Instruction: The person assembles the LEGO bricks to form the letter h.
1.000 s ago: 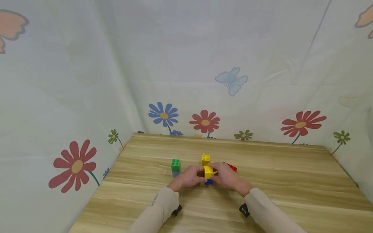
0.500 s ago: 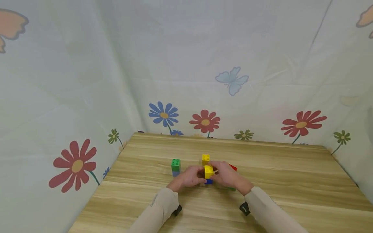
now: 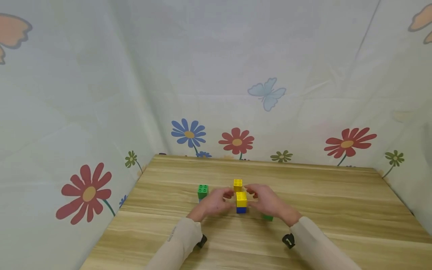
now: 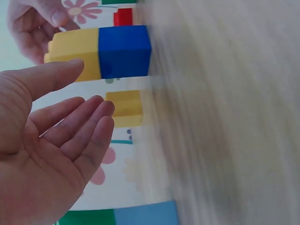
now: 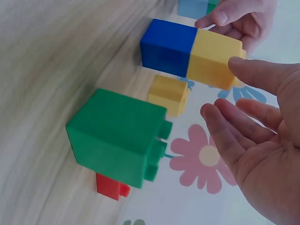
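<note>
A yellow building brick [image 3: 241, 200] sits squarely on a blue building brick [image 3: 241, 210], the pair standing upright on the table between the two hands. My left hand [image 3: 216, 201] is on its left side, fingers relaxed and parted; in the left wrist view the thumb overlaps the yellow brick's edge. On the other side, my right hand [image 3: 268, 200] holds nothing, its thumb tip right at the yellow brick in the right wrist view and its other fingers loosely spread. Behind the stack stands another yellow brick [image 3: 237, 185].
Left of the stack, a green brick [image 3: 203, 192] tops a light blue brick [image 4: 146, 214]. A separate green brick [image 5: 117, 136] is partly under the right hand in the head view, with a red brick [image 5: 108, 186] beyond it. A printed curtain borders the wooden table [image 3: 320, 195].
Both hands have let go of the yellow-and-blue stack and drawn apart, left hand leftward, right hand rightward. The stack stays in place; the red brick is now hidden in the head view.
</note>
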The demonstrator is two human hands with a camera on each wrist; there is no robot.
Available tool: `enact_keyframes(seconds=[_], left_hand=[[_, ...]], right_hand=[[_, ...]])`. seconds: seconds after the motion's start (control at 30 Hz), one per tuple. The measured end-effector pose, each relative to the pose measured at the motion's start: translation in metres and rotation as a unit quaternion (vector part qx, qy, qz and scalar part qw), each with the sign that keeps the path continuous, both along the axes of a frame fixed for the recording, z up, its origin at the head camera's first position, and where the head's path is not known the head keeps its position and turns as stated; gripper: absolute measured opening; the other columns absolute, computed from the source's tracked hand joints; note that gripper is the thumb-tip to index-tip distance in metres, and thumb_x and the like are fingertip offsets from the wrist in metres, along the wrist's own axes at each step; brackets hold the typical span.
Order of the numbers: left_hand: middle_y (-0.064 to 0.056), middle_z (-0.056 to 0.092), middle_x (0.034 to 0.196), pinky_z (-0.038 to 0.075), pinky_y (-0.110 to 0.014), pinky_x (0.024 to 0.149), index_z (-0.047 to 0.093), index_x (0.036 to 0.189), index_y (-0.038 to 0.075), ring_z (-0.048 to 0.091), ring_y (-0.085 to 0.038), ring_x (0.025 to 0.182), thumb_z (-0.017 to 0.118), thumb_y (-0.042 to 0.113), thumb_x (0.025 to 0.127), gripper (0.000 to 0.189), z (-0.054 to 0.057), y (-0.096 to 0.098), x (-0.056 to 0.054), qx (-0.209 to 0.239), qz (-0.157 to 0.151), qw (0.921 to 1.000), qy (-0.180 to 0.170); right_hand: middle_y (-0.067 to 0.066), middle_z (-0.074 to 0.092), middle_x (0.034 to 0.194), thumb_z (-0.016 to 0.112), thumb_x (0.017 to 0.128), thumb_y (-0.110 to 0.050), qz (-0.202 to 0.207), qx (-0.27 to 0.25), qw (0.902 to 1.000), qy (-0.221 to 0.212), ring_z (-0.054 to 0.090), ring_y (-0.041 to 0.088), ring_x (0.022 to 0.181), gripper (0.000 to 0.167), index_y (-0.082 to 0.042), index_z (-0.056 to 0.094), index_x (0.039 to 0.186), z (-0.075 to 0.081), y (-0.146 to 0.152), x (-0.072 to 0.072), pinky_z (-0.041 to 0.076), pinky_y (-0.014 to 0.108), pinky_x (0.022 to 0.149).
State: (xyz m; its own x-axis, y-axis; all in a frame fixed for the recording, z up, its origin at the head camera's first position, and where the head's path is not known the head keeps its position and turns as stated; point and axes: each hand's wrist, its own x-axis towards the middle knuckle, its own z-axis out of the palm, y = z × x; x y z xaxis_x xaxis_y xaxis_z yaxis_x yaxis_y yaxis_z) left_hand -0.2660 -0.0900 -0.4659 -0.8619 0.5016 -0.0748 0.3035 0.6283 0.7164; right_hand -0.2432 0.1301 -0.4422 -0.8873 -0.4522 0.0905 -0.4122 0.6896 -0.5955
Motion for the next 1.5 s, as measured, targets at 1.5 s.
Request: enact_keyframes(seconds=[1.5], left_hand=[[-0.012,0.055,0.118,0.048,-0.041,0.079,0.049,0.133,0.002,0.055,-0.023,0.096,0.072,0.008,0.083,0.055,0.01,-0.079,-0.014,-0.014,0.047,0.9968,0.063]], right_hand=[[0.02,0.058,0.115,0.071,0.084,-0.01,-0.024,0.026,0.9991,0.024,0.057,0.035,0.098,0.043,0.004,0.057,0.122,-0.027,0.089,-0.029,0.047,0.048,0.083]])
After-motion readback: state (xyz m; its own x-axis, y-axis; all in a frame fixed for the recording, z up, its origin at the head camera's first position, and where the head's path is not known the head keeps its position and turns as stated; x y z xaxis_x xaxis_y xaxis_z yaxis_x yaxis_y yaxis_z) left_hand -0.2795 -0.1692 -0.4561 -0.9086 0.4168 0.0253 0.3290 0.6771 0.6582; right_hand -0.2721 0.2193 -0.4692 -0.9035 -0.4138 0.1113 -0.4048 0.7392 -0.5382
